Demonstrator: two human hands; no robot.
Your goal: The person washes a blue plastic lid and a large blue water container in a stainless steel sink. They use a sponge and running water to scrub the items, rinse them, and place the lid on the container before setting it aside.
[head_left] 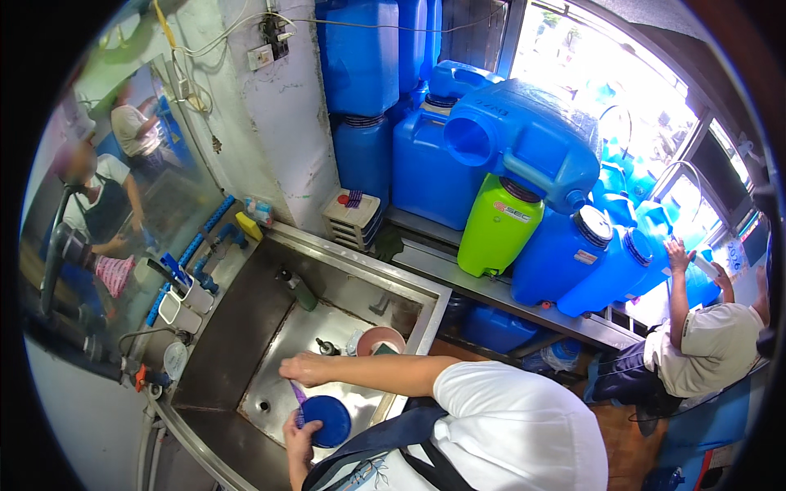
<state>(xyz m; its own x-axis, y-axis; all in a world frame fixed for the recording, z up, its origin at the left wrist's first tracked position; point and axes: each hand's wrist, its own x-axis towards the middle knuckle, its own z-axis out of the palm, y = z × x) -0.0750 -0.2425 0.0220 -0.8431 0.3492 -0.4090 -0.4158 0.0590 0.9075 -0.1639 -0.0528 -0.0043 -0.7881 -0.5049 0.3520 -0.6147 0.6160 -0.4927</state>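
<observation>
Over the sink basin, my left hand (298, 440) is closed on the rim of a round blue lid (329, 422). My right hand (304, 369) reaches in above it, fingers pinched on a thin purple patterned strip (296, 392). The strip runs down from those fingers to the lid's edge near my left thumb; whether it is fixed to the lid I cannot tell. Inside the steel sink (260, 387) stand a dark green bottle (300, 293) and a small dark-topped bottle (327, 347). A pink bowl (379, 338) sits by its right wall.
Blue jugs (438, 164) and a bright green one (499, 227) line a metal bench (426, 260) beyond the sink. White holders (182, 309), a red-handled tap (141, 378) and a yellow sponge (249, 226) are along the left ledge. A co-worker (704, 340) handles jugs at right.
</observation>
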